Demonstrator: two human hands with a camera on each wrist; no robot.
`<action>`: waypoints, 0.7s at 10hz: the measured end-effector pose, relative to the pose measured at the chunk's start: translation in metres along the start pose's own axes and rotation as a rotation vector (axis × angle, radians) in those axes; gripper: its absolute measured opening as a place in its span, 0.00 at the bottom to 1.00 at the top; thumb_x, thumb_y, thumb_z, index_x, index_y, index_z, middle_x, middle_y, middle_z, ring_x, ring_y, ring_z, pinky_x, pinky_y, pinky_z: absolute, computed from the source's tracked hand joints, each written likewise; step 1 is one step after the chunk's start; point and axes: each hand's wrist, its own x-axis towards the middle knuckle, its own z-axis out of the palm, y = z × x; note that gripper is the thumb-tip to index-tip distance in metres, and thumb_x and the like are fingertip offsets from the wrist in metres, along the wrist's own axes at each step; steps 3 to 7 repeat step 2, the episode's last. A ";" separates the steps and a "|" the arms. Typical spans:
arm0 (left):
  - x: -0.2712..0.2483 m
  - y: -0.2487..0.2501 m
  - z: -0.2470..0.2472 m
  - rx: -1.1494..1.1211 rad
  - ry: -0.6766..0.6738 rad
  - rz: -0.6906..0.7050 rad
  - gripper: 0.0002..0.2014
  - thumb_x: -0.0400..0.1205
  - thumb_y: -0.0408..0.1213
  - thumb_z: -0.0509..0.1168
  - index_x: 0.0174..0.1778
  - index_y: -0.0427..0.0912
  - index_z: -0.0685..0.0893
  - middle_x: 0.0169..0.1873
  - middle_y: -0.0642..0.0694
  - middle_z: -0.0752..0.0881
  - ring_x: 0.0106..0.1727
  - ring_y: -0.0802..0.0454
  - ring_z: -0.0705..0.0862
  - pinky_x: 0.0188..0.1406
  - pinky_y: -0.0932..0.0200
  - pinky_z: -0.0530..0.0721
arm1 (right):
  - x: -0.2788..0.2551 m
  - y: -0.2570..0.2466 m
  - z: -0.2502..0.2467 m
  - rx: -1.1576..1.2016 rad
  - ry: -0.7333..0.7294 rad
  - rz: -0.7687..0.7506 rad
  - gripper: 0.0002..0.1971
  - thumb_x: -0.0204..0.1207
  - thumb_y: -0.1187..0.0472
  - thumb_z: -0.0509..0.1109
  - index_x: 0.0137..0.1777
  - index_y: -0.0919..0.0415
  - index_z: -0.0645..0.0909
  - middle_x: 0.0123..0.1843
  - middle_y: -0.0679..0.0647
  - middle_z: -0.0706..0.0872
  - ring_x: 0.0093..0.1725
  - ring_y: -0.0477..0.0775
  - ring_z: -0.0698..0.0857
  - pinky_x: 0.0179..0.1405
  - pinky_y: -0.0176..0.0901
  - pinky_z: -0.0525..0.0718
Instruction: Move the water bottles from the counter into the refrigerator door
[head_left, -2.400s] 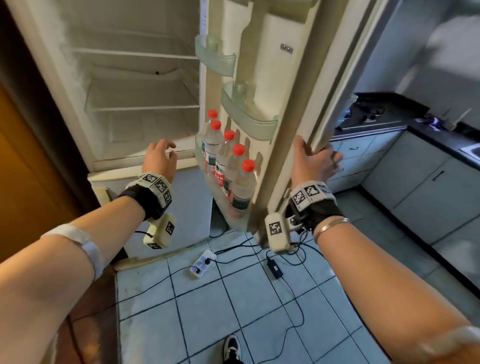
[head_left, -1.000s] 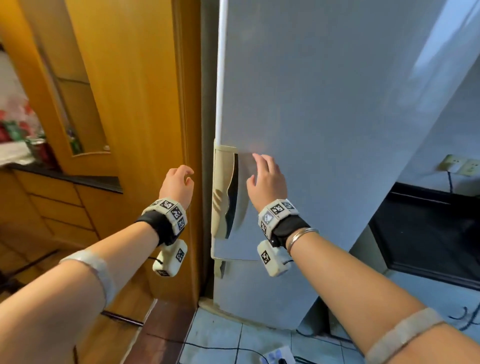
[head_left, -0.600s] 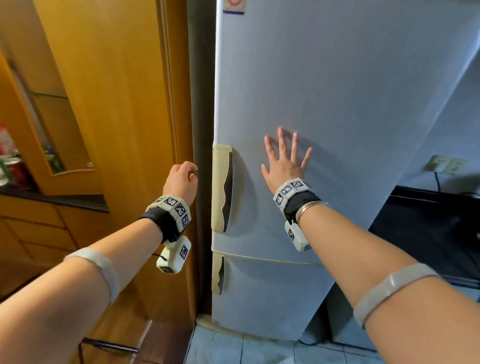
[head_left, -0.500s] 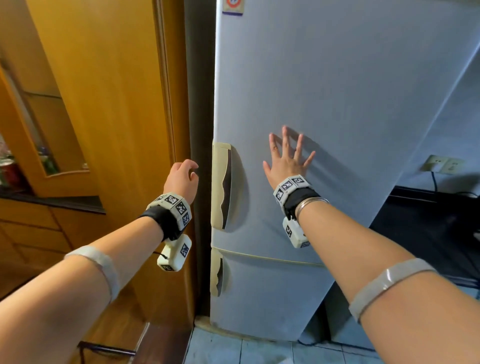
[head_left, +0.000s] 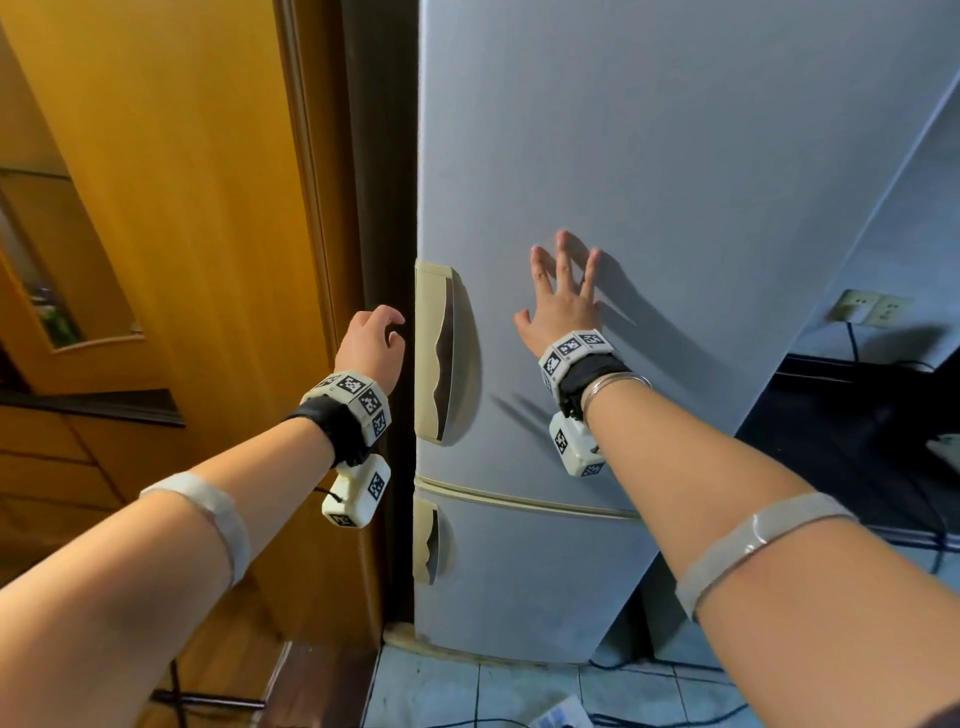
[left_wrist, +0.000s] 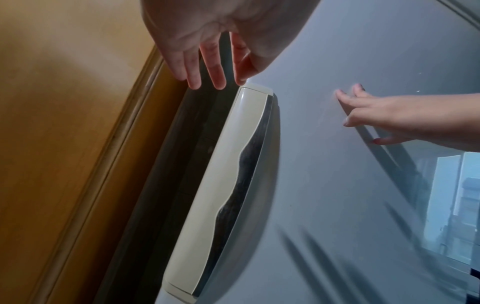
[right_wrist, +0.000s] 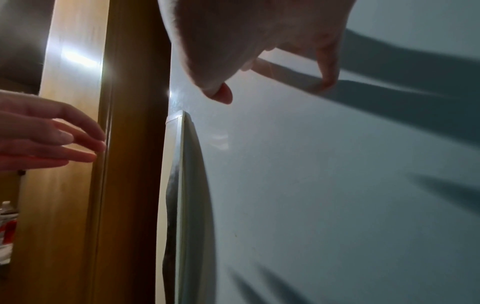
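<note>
The pale grey refrigerator door (head_left: 649, 182) stands closed, so no water bottles show in the head view. My right hand (head_left: 563, 296) lies flat on the door with its fingers spread, just right of the cream handle (head_left: 434, 358). My left hand (head_left: 371, 348) hovers beside the handle's left edge, fingers loosely bent and holding nothing. In the left wrist view the left hand's fingers (left_wrist: 207, 67) hang straight just above the handle's top (left_wrist: 254, 90). The right wrist view shows the right hand's fingertips (right_wrist: 327, 82) touching the door.
A wooden door panel (head_left: 182, 208) stands close on the left of the fridge. Below the upper door is the lower door (head_left: 519, 571) with its own handle. A wall socket (head_left: 867, 309) and dark counter (head_left: 857, 415) are at right. Cables lie on the tiled floor (head_left: 467, 696).
The fridge door, open earlier with several red-capped bottles in its shelf, is now closed. My right hand went from the door edge to flat on the door front. The left hand barely moved.
</note>
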 end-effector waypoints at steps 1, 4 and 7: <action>-0.007 0.006 0.000 -0.005 -0.025 0.018 0.13 0.85 0.35 0.56 0.65 0.45 0.75 0.69 0.43 0.75 0.66 0.45 0.77 0.54 0.63 0.74 | -0.008 -0.003 -0.011 0.027 -0.048 0.013 0.37 0.78 0.52 0.61 0.82 0.47 0.46 0.85 0.48 0.35 0.82 0.70 0.35 0.73 0.73 0.65; -0.010 0.012 0.003 -0.010 -0.020 0.033 0.13 0.84 0.34 0.56 0.64 0.44 0.76 0.67 0.42 0.77 0.64 0.45 0.78 0.52 0.64 0.74 | -0.005 -0.009 -0.033 0.161 -0.079 0.005 0.29 0.80 0.55 0.59 0.81 0.53 0.56 0.85 0.51 0.44 0.83 0.67 0.48 0.76 0.73 0.58; -0.010 0.012 0.003 -0.010 -0.020 0.033 0.13 0.84 0.34 0.56 0.64 0.44 0.76 0.67 0.42 0.77 0.64 0.45 0.78 0.52 0.64 0.74 | -0.005 -0.009 -0.033 0.161 -0.079 0.005 0.29 0.80 0.55 0.59 0.81 0.53 0.56 0.85 0.51 0.44 0.83 0.67 0.48 0.76 0.73 0.58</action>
